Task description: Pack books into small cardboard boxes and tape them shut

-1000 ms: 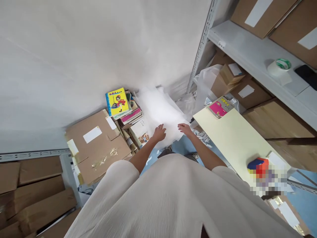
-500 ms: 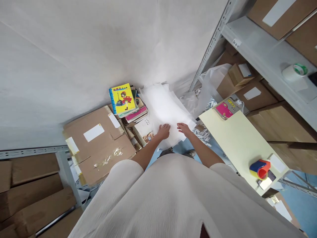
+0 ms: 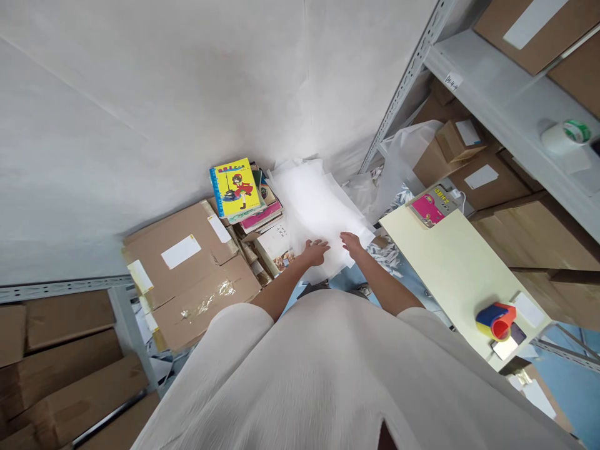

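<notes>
A stack of white foam sheets (image 3: 314, 200) lies on the floor against the wall. My left hand (image 3: 315, 252) rests on the near edge of the stack, fingers curled down onto the top sheet. My right hand (image 3: 350, 242) lies beside it on the same edge, fingers stretched forward and slightly apart. A pile of books (image 3: 255, 209) topped by a yellow picture book (image 3: 237, 187) stands just left of the sheets. My white top fills the lower part of the view.
A taped cardboard box (image 3: 187, 275) sits left of the books. A pale yellow table (image 3: 450, 262) on the right carries a pink book (image 3: 429, 208) and a red-blue tape dispenser (image 3: 494, 319). Metal shelving (image 3: 497, 106) holds boxes and a tape roll (image 3: 562, 134).
The view has shifted a little, so everything sits slightly further right. My left hand has moved right, closer to my right hand, and its fingers have curled onto the sheet edge.
</notes>
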Tool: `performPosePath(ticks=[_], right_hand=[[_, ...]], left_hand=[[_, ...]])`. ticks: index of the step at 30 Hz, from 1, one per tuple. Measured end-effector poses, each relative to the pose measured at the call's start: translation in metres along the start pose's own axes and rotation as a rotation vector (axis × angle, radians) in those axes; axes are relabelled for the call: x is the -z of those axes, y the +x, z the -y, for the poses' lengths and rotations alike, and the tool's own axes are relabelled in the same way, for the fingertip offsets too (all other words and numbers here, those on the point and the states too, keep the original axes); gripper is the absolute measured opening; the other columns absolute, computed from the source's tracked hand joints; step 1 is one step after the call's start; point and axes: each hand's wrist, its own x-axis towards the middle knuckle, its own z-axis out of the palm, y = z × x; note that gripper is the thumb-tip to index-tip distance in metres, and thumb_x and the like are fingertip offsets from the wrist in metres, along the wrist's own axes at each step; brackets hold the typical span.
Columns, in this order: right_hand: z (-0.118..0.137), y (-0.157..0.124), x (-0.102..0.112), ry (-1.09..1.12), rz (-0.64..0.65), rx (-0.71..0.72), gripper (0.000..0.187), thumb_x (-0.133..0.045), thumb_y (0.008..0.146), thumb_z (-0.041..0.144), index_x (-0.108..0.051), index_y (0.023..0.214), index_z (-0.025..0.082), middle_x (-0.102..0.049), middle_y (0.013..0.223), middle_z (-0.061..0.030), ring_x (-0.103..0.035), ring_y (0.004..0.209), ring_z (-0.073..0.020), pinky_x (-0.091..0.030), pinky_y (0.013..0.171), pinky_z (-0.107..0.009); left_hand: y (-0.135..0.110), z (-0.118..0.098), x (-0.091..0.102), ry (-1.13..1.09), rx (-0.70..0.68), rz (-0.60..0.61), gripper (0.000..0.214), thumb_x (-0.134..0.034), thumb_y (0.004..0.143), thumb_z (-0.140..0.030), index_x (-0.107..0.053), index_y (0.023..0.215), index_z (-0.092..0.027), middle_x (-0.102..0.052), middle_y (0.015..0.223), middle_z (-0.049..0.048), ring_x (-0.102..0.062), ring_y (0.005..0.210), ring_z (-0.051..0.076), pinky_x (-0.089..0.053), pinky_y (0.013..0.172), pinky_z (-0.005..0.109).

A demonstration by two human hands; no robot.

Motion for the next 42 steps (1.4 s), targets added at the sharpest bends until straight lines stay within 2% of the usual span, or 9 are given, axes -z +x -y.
performPosePath(ticks=[8,12,18,24,28,31,35,38,42], right_hand=[[0.002,-0.006,0.003,0.077,0.021,0.09,0.029,-0.084,0.071,0.035,-0.08,0.099,0.026,-0.081,0.106,-0.0046,-0.071,0.111,-0.0247,-0.056,0.093,-0.035],[0.002,-0.008,0.004,0.196,0.134,0.147,0.042,-0.087,0.07,0.038,-0.08,0.111,0.029,-0.081,0.115,-0.0032,-0.073,0.115,-0.023,-0.058,0.096,-0.033],[0.005,-0.006,0.005,0.159,0.121,0.125,0.045,-0.088,0.072,0.046,-0.08,0.114,0.03,-0.083,0.123,-0.0043,-0.075,0.117,-0.024,-0.054,0.09,-0.032],[0.014,-0.005,0.007,0.058,0.191,0.084,0.038,-0.088,0.076,0.046,-0.078,0.109,0.029,-0.083,0.124,-0.0053,-0.075,0.116,-0.0245,-0.054,0.094,-0.034],[0.015,-0.005,0.003,-0.045,0.146,-0.055,0.027,-0.087,0.082,0.042,-0.069,0.096,0.027,-0.081,0.116,-0.0074,-0.075,0.108,-0.024,-0.055,0.09,-0.035],[0.016,-0.005,0.0,0.008,0.18,-0.116,0.024,-0.082,0.088,0.042,-0.065,0.093,0.026,-0.081,0.114,-0.0082,-0.076,0.107,-0.0227,-0.057,0.09,-0.034],[0.019,-0.004,-0.001,0.104,0.253,-0.076,0.019,-0.08,0.089,0.04,-0.069,0.096,0.026,-0.082,0.116,-0.0059,-0.076,0.108,-0.0198,-0.056,0.088,-0.03],[0.021,-0.003,-0.002,0.124,0.256,-0.029,0.024,-0.086,0.083,0.041,-0.074,0.099,0.027,-0.083,0.112,-0.0057,-0.077,0.108,-0.0214,-0.056,0.088,-0.031],[0.02,0.0,-0.001,0.053,0.196,0.109,0.032,-0.089,0.082,0.048,-0.08,0.103,0.026,-0.086,0.111,-0.0075,-0.078,0.108,-0.0244,-0.058,0.094,-0.036]], left_hand=[[0.001,-0.003,-0.003,-0.013,-0.026,0.005,0.088,-0.055,0.094,-0.016,-0.047,0.178,-0.037,-0.045,0.187,0.0104,-0.04,0.172,0.04,-0.031,0.133,0.071],[0.001,-0.005,-0.004,0.012,-0.034,-0.001,0.083,-0.052,0.096,-0.015,-0.049,0.177,-0.033,-0.042,0.188,0.0122,-0.039,0.172,0.039,-0.032,0.133,0.068],[-0.001,-0.007,0.0,0.0,-0.039,0.002,0.078,-0.052,0.1,-0.02,-0.047,0.177,-0.031,-0.06,0.174,0.0171,-0.043,0.169,0.039,-0.032,0.134,0.068],[-0.004,-0.013,0.006,0.047,-0.014,0.013,0.069,-0.051,0.105,-0.021,-0.05,0.173,-0.029,-0.044,0.187,0.0144,-0.046,0.168,0.039,-0.035,0.133,0.063],[-0.006,-0.016,0.01,0.042,-0.026,-0.032,0.066,-0.05,0.106,-0.02,-0.054,0.171,-0.024,-0.05,0.183,0.0157,-0.051,0.163,0.04,-0.04,0.13,0.061],[-0.008,-0.018,0.013,0.041,-0.04,-0.067,0.062,-0.05,0.106,-0.022,-0.057,0.168,-0.026,-0.055,0.179,0.014,-0.054,0.16,0.039,-0.042,0.128,0.06],[-0.011,-0.018,0.016,0.041,-0.045,-0.092,0.058,-0.05,0.108,-0.023,-0.062,0.164,-0.026,-0.065,0.169,0.0143,-0.058,0.156,0.037,-0.044,0.126,0.058],[-0.012,-0.018,0.018,0.037,-0.04,-0.096,0.056,-0.051,0.107,-0.022,-0.064,0.162,-0.024,-0.068,0.165,0.0154,-0.059,0.154,0.037,-0.046,0.125,0.057],[-0.013,-0.015,0.017,0.013,-0.042,-0.135,0.045,-0.048,0.107,-0.017,-0.076,0.142,-0.023,-0.081,0.141,0.0138,-0.071,0.134,0.034,-0.052,0.117,0.053]])
